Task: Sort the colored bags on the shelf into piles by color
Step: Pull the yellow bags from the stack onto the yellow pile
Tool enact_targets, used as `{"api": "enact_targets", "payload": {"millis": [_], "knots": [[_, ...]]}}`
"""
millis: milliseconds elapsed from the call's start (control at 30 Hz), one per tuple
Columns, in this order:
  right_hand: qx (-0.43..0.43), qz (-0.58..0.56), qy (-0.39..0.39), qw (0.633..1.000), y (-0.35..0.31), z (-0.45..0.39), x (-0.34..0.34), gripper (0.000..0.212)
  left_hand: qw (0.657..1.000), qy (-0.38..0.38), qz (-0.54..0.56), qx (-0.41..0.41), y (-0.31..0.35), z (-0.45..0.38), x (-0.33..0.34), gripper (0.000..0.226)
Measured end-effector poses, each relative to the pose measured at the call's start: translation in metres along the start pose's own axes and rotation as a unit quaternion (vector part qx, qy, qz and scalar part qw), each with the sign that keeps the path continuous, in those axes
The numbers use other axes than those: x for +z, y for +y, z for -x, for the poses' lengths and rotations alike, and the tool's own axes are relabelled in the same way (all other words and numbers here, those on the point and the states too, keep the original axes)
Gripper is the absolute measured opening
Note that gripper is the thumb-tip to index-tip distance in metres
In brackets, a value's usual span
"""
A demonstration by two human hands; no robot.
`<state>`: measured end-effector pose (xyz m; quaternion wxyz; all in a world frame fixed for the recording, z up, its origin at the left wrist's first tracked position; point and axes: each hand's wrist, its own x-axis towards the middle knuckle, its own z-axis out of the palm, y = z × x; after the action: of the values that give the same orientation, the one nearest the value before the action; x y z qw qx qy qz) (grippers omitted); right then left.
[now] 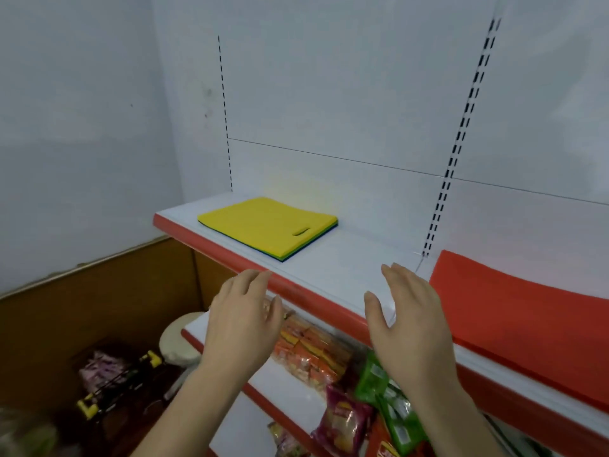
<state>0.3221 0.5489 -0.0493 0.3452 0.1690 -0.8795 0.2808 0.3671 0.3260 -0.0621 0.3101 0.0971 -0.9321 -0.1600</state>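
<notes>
Nearest to us, both forearms reach up from the bottom edge. Our left hand (245,311) is raised in front of the red front lip of the upper shelf (342,268), fingers straight and loosely spread, holding nothing; the fingertips lie level with the lip, though we cannot tell whether they touch it. Our right hand (408,321) is likewise open and empty, palm turned inward, thumb apart from the fingers, hovering over the shelf's front edge. The two hands stand apart from each other with bare white shelf between them.

Just right of the right hand lies the red pile (520,321), flat red bags stacked on the same shelf, running off the right edge of view.

Below the hands, the lower shelf (263,390) carries snack packets (313,354): orange ones, green ones, a purple one. Lower left, on the floor, a dark basket with yellow handles (115,387) and a pale round stool (179,338) beside the shelf end. A brown panel (99,298) runs along the wall there.

Farther back on the upper shelf, toward its left end and well apart from both hands, sits the mixed stack of bags (267,225). A yellow bag with a slot handle is on top; green and blue edges show beneath it.

Behind all this, white back panel with slotted uprights (461,140).
</notes>
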Motion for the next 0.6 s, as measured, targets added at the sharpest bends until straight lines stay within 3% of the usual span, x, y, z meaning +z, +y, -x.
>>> {"api": "enact_targets", "payload": {"millis": [167, 367, 600], "knots": [[0.026, -0.014, -0.032, 0.999, -0.020, -0.052, 0.068, 0.053, 0.999, -0.008, -0.043, 0.004, -0.052, -0.068, 0.013, 0.044], [0.038, 0.014, -0.068, 0.997, -0.037, -0.095, 0.127, 0.050, 0.998, -0.020, -0.056, -0.007, -0.106, -0.135, 0.034, 0.045], [0.070, 0.067, -0.080, 0.992, -0.059, -0.127, 0.175, 0.048, 0.998, -0.024, -0.041, 0.041, -0.174, -0.205, 0.072, 0.050]]}}
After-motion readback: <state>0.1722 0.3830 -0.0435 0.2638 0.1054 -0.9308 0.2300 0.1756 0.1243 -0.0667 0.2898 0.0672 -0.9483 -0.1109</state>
